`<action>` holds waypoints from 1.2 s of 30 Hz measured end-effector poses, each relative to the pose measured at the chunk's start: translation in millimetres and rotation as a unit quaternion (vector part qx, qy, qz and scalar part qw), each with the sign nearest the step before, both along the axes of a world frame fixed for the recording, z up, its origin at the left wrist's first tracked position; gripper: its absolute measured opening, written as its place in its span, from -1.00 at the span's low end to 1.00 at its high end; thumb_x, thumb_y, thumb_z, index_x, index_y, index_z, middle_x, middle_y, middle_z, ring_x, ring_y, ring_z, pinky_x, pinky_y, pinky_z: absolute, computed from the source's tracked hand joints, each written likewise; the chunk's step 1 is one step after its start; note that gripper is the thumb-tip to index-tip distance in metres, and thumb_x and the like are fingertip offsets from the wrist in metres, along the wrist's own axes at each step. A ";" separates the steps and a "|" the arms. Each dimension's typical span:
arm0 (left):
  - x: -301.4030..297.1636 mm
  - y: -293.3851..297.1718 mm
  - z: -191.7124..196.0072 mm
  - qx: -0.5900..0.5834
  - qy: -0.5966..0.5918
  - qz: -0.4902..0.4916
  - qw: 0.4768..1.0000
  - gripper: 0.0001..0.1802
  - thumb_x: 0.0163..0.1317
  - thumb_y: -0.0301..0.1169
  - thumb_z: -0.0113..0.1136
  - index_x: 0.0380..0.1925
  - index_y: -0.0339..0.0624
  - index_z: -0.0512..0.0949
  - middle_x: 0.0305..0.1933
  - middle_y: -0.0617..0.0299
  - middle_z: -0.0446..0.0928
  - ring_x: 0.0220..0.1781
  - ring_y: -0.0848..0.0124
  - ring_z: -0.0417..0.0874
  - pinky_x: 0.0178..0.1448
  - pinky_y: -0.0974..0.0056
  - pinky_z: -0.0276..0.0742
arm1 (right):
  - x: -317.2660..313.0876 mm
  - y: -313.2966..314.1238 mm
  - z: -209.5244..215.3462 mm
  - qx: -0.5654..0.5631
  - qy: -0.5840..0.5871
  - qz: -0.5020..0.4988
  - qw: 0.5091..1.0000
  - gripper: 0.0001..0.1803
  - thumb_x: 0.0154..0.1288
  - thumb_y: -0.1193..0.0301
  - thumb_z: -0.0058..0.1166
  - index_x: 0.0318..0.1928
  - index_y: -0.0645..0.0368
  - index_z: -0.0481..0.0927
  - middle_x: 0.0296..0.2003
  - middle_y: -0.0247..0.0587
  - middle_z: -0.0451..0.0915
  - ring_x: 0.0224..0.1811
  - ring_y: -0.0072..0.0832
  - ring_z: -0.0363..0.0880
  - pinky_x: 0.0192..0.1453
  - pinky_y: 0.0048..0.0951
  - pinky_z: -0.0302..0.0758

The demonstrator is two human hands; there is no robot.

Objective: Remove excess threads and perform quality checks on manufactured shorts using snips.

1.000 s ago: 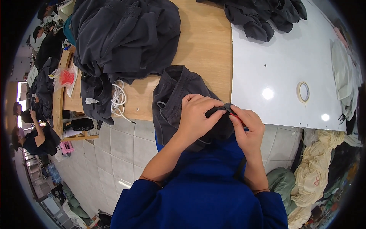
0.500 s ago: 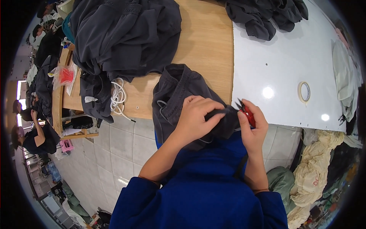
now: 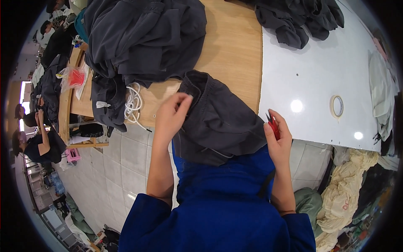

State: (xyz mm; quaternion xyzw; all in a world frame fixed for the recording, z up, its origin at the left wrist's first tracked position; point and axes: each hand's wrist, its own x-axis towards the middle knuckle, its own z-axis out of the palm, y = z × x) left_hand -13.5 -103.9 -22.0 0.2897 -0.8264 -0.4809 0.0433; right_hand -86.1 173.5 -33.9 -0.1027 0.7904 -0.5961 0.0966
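Observation:
A dark grey garment with a gathered elastic waistband [image 3: 226, 111] lies over the table's near edge and against my body. A thin grey cord shows along its lower side. My left hand [image 3: 171, 114] is at the left edge of the waistband, its thumb and fingers closed on the cloth there; slight blur softens the fingertips. In my right hand [image 3: 279, 134], beside the garment's right end, is a pair of red-handled thread snips [image 3: 273, 126] with dark pointed blades upward. The right fingers are wrapped round the handles.
A large pile of dark grey garments [image 3: 147, 38] covers the far left of the wooden table [image 3: 233, 42]. White cord [image 3: 133, 103] lies coiled below it. On the white tabletop [image 3: 302, 96] are a tape roll [image 3: 336, 106] and more dark garments [image 3: 300, 21]. People work at far left.
My left hand has let go of the bunched cloth near the right hand and moved left to the waistband. The garment now lies spread out. The snips stay in my right hand.

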 end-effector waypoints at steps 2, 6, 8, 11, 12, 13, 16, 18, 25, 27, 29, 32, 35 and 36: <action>6.0 3.6 -8.4 0.017 -0.004 -0.037 0.999 -0.80 0.18 -0.34 0.21 -0.28 -0.22 0.56 -0.45 0.20 0.55 -0.44 0.47 0.54 -0.38 0.38 0.39 | 0.8 -2.8 -5.8 -0.014 -0.020 0.020 1.000 -0.60 0.23 0.46 0.13 0.08 0.24 0.46 -0.43 -0.40 0.48 -0.41 -0.73 0.35 -0.26 -0.70 0.33; 9.6 48.1 3.7 -0.127 0.094 -0.176 0.972 -0.80 0.05 -0.45 0.30 -0.30 -0.22 0.57 -0.51 0.23 0.47 -0.47 0.41 0.45 -0.42 0.40 0.35 | 1.7 -24.4 3.4 -0.079 -0.090 0.060 0.991 -0.51 0.14 0.49 0.21 0.10 0.21 0.39 -0.51 -0.47 0.41 -0.45 -0.75 0.29 -0.34 -0.70 0.26; 16.5 63.4 8.9 -0.094 0.070 -0.197 0.973 -0.84 0.08 -0.44 0.27 -0.32 -0.22 0.57 -0.46 0.21 0.51 -0.41 0.35 0.51 -0.35 0.38 0.40 | 1.1 -36.4 1.5 -0.065 -0.117 0.087 0.987 -0.41 0.08 0.47 0.27 0.13 0.21 0.35 -0.56 -0.48 0.35 -0.49 -0.73 0.25 -0.38 -0.69 0.22; 25.5 67.6 -6.4 0.015 0.072 -0.187 0.979 -0.86 0.17 -0.36 0.19 -0.30 -0.15 0.57 -0.40 0.17 0.57 -0.33 0.24 0.59 -0.26 0.28 0.47 | 2.0 -57.1 -18.5 -0.019 -0.136 0.104 0.985 -0.27 0.05 0.34 0.31 0.21 0.22 0.27 -0.62 -0.44 0.30 -0.54 -0.69 0.25 -0.43 -0.63 0.21; 27.8 62.7 -17.1 0.064 0.059 -0.120 0.989 -0.83 0.20 -0.34 0.16 -0.24 -0.14 0.56 -0.38 0.15 0.57 -0.33 0.24 0.61 -0.25 0.30 0.47 | 2.9 -62.7 -23.7 0.016 -0.142 0.105 0.984 -0.23 0.05 0.29 0.31 0.23 0.23 0.24 -0.63 -0.43 0.30 -0.55 -0.67 0.25 -0.44 -0.61 0.22; 29.4 58.0 -23.9 0.113 0.046 -0.051 0.991 -0.80 0.23 -0.32 0.14 -0.18 -0.13 0.54 -0.37 0.13 0.58 -0.32 0.24 0.62 -0.24 0.31 0.48 | 3.1 -65.1 -26.6 0.046 -0.137 0.110 0.983 -0.18 0.07 0.23 0.29 0.28 0.23 0.19 -0.65 -0.40 0.30 -0.57 -0.66 0.26 -0.45 -0.59 0.25; 28.3 42.6 -27.9 0.053 0.043 0.007 0.998 -0.72 0.25 -0.30 0.12 -0.08 -0.16 0.48 -0.42 0.13 0.57 -0.36 0.26 0.63 -0.28 0.31 0.47 | 5.6 -64.2 -42.3 -0.017 -0.162 0.088 0.983 -0.17 0.09 0.24 0.27 0.31 0.23 0.16 -0.66 -0.41 0.30 -0.57 -0.67 0.25 -0.45 -0.59 0.25; 30.3 33.1 -24.6 -0.015 0.000 -0.026 1.000 -0.66 0.23 -0.27 0.14 -0.07 -0.20 0.44 -0.46 0.13 0.57 -0.46 0.24 0.62 -0.33 0.28 0.46 | 3.0 -59.0 -43.5 -0.033 -0.186 0.095 0.977 -0.24 0.16 0.32 0.20 0.31 0.23 0.16 -0.63 -0.40 0.37 -0.54 -0.67 0.30 -0.40 -0.61 0.29; -1.9 6.2 -18.2 0.274 0.033 0.030 0.961 -0.77 0.34 -0.29 0.04 -0.15 -0.21 0.46 -0.52 0.25 0.57 -0.56 0.53 0.57 -0.43 0.43 0.50 | -50.2 -33.5 -13.7 -0.030 -0.012 0.075 0.997 -0.66 0.27 0.52 -0.03 0.06 0.25 0.49 -0.31 -0.44 0.52 -0.40 -0.80 0.30 -0.29 -0.72 0.29; -26.6 6.9 22.0 0.344 0.175 0.038 0.922 -0.79 0.38 -0.30 -0.01 -0.18 -0.21 0.45 -0.42 0.24 0.58 -0.45 0.53 0.60 -0.30 0.42 0.55 | -81.4 -25.3 30.2 -0.092 0.005 -0.006 0.996 -0.77 0.32 0.52 -0.05 -0.04 0.22 0.55 -0.29 -0.50 0.50 -0.40 -0.84 0.26 -0.32 -0.77 0.23; -38.0 5.8 59.0 0.354 0.261 0.026 0.898 -0.81 0.38 -0.33 -0.03 -0.21 -0.23 0.45 -0.35 0.24 0.58 -0.36 0.52 0.62 -0.19 0.41 0.58 | -97.9 -24.0 77.6 -0.126 0.143 -0.067 0.979 -0.76 0.34 0.54 -0.05 -0.02 0.23 0.55 -0.38 -0.59 0.41 -0.43 -0.88 0.20 -0.37 -0.82 0.15; -38.7 -1.6 81.7 0.247 0.505 0.009 0.827 -0.82 0.38 -0.39 -0.03 -0.16 -0.27 0.43 -0.23 0.25 0.56 -0.24 0.54 0.59 -0.08 0.39 0.54 | -77.3 -30.2 127.7 -0.267 0.150 -0.039 0.951 -0.51 0.27 0.59 -0.05 0.22 0.40 0.29 -0.50 -0.56 0.27 -0.44 -0.86 0.19 -0.35 -0.82 0.11; -19.0 -31.5 63.1 0.194 0.406 0.037 0.892 -0.79 0.36 -0.44 -0.01 -0.04 -0.24 0.43 -0.20 0.31 0.53 -0.16 0.58 0.53 -0.02 0.42 0.45 | -75.5 19.1 117.3 -0.434 0.050 0.332 0.836 -0.76 0.31 0.39 -0.06 -0.46 0.12 0.62 -0.69 -0.43 0.45 -0.68 -0.76 0.38 -0.67 -0.78 0.19; -16.4 -39.8 53.8 0.195 0.332 0.018 0.923 -0.76 0.35 -0.46 0.00 0.00 -0.22 0.42 -0.18 0.32 0.52 -0.13 0.59 0.51 0.01 0.43 0.42 | -69.7 32.3 134.9 -0.490 0.011 0.403 0.773 -0.58 0.28 0.38 -0.04 -0.77 -0.02 0.51 -0.74 -0.46 0.45 -0.76 -0.72 0.34 -0.77 -0.66 0.12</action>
